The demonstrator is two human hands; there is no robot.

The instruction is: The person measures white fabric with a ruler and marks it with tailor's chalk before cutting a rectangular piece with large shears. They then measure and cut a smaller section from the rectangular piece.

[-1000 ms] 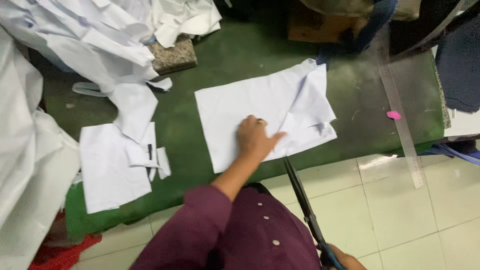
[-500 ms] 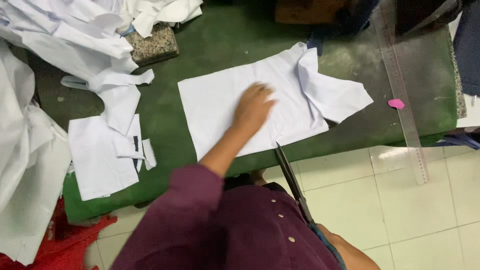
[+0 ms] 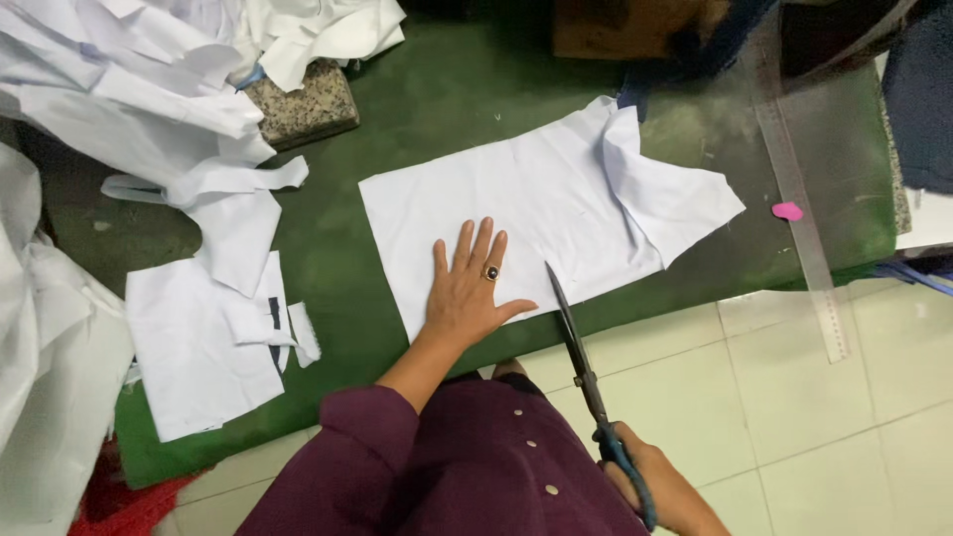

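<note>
The left hand (image 3: 467,293) lies flat with fingers spread on the white cloth (image 3: 526,213) at the centre of the green table (image 3: 437,109), while the right hand (image 3: 655,486), lower right, grips scissors (image 3: 578,342) whose tip touches the cloth's lower edge.

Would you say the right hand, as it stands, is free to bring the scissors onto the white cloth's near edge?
Probably yes. The right hand grips the scissors, whose tips already lie over the near edge of the white cloth; the left hand presses flat beside the blades, not across them.

White cloth (image 3: 516,213) (plain) on green table (image 3: 417,109)
</note>
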